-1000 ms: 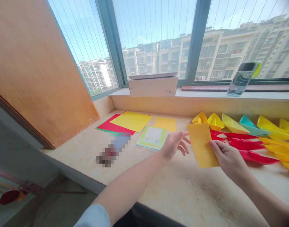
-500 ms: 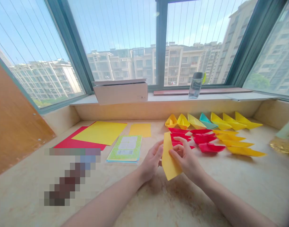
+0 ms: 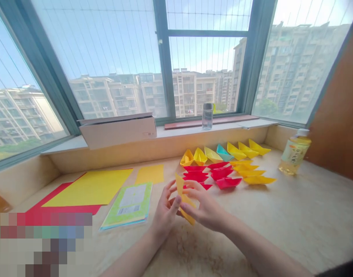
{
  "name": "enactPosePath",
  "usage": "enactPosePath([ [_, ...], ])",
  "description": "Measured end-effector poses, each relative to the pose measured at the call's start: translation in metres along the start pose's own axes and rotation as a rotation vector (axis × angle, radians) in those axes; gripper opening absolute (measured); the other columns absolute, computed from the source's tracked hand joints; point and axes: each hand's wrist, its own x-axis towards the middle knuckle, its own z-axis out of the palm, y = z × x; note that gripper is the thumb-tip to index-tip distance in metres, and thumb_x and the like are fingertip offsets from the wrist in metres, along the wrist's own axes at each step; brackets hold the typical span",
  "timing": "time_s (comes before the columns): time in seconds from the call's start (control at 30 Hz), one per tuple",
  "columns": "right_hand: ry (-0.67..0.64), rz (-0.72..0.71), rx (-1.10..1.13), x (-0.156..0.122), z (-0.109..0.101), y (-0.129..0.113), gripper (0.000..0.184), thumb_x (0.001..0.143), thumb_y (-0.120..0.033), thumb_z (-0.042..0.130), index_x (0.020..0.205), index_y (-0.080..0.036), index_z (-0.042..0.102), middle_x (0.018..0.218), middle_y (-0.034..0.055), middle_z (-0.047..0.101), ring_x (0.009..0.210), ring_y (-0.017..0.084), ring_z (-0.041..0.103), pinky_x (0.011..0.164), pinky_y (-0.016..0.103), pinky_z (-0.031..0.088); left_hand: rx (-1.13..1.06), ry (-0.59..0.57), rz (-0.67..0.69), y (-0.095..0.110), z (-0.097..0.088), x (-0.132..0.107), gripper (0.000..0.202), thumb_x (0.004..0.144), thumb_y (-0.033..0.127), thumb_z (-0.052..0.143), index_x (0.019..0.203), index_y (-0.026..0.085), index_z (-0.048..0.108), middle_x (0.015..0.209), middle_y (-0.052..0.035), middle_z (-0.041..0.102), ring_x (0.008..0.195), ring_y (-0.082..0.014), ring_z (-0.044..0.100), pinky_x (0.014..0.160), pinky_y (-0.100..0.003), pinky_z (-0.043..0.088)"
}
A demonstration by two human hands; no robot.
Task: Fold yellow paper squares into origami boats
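Both of my hands hold a folded orange-yellow sheet of paper (image 3: pixel 183 200) upright above the stone counter (image 3: pixel 294 223). My left hand (image 3: pixel 165 212) pinches its left side and my right hand (image 3: pixel 203 206) grips its right side, fingers closed on it. Just beyond the hands lie several folded paper boats (image 3: pixel 222 167), red, yellow and one teal, in rows.
Flat yellow sheet (image 3: pixel 91 187) over a red sheet (image 3: pixel 49 207), a small orange sheet (image 3: pixel 150 174) and a green paper pack (image 3: pixel 129 204) lie at left. A cardboard box (image 3: pixel 119 130) and a clear cup (image 3: pixel 207 116) stand on the sill. A tea bottle (image 3: pixel 294 156) stands at right.
The view swung right and up. My left hand came onto the paper, and both hands brought it closer and turned it edge-on, narrower than before.
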Motion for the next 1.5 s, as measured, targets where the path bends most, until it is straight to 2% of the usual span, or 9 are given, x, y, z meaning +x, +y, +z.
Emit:
enactPosePath([
  [0.13,0.008,-0.06,-0.063,0.0,0.005,0.0,0.033,0.083,-0.036,0.07,0.116,-0.029,0.068,0.128,0.0072,0.06,0.116,0.027,0.056,0.1,0.042,0.044,-0.021,0.04,0.043,0.001,-0.002,0.003,0.061,0.084,0.047,0.067,0.134,0.031,0.037,0.135,-0.0118,0.051,0.099,-0.0253,0.067,0.065,-0.03,0.058],
  [0.23,-0.008,-0.082,-0.085,0.008,0.01,0.002,0.013,0.089,-0.024,0.062,0.096,-0.024,0.072,0.101,0.0055,0.071,0.093,0.022,0.065,0.084,0.033,0.05,0.012,0.08,0.06,0.0,-0.005,0.006,0.059,0.081,0.048,0.069,0.129,0.031,0.038,0.127,-0.0089,0.053,0.087,-0.0215,0.068,0.053,-0.027,0.056],
  [0.33,-0.043,-0.063,-0.094,0.02,0.012,0.005,0.023,0.09,-0.013,0.053,0.074,-0.019,0.068,0.074,0.0018,0.069,0.068,0.016,0.063,0.064,0.025,0.046,0.066,0.115,0.072,-0.004,-0.007,0.008,0.052,0.076,0.049,0.073,0.113,0.025,0.045,0.107,-0.0052,0.059,0.075,-0.0177,0.065,0.045,-0.023,0.052],
  [0.43,-0.037,-0.044,-0.035,0.025,0.013,0.006,0.027,0.091,-0.016,0.054,0.067,-0.017,0.065,0.067,-0.0004,0.067,0.062,0.014,0.06,0.06,0.022,0.042,0.093,0.161,0.022,-0.008,-0.007,0.008,0.049,0.077,0.051,0.071,0.107,0.021,0.048,0.095,-0.0044,0.061,0.067,-0.0157,0.061,0.043,-0.024,0.051],
  [0.73,0.079,0.158,0.117,0.006,0.009,0.02,0.037,0.092,-0.044,0.055,0.073,-0.016,0.071,0.067,0.0022,0.067,0.062,0.015,0.058,0.056,0.023,0.041,-0.048,0.142,-0.036,-0.006,-0.013,0.001,0.051,0.083,0.036,0.061,0.13,0.023,0.045,0.121,-0.01,0.061,0.095,-0.0247,0.065,0.059,-0.027,0.054],
  [1.0,0.338,0.198,0.122,0.013,-0.014,0.045,0.046,0.094,-0.058,0.043,0.106,-0.019,0.065,0.08,0.007,0.07,0.068,0.019,0.063,0.056,0.025,0.047,-0.046,0.148,-0.028,-0.005,-0.017,0.01,0.042,0.076,0.028,0.067,0.115,0.016,0.056,0.109,-0.0106,0.07,0.095,-0.0259,0.067,0.072,-0.03,0.053],
  [1.17,0.317,0.215,0.125,0.018,-0.029,0.056,0.05,0.092,-0.059,0.049,0.113,-0.018,0.066,0.07,0.0038,0.066,0.061,0.017,0.058,0.053,0.025,0.043,-0.109,0.067,-0.024,0.001,-0.02,0.008,0.053,0.079,0.03,0.067,0.128,0.02,0.051,0.115,-0.0101,0.068,0.102,-0.0266,0.065,0.075,-0.03,0.052],
  [1.3,0.148,0.178,0.104,0.018,-0.04,0.056,0.04,0.091,-0.051,0.054,0.106,-0.018,0.072,0.083,0.0058,0.069,0.075,0.019,0.061,0.061,0.026,0.045,-0.25,-0.007,-0.101,0.005,-0.025,0.006,0.048,0.089,0.045,0.052,0.128,0.017,0.055,0.121,-0.0137,0.065,0.111,-0.03,0.061,0.076,-0.035,0.053],
  [1.5,-0.032,0.212,0.158,0.015,-0.047,0.049,0.03,0.09,-0.04,0.056,0.105,-0.02,0.075,0.093,0.0068,0.073,0.083,0.021,0.065,0.068,0.028,0.049,-0.267,0.018,-0.236,0.004,-0.035,0.013,0.052,0.088,0.05,0.052,0.126,0.015,0.058,0.103,-0.0139,0.072,0.093,-0.0291,0.068,0.069,-0.036,0.054],
])
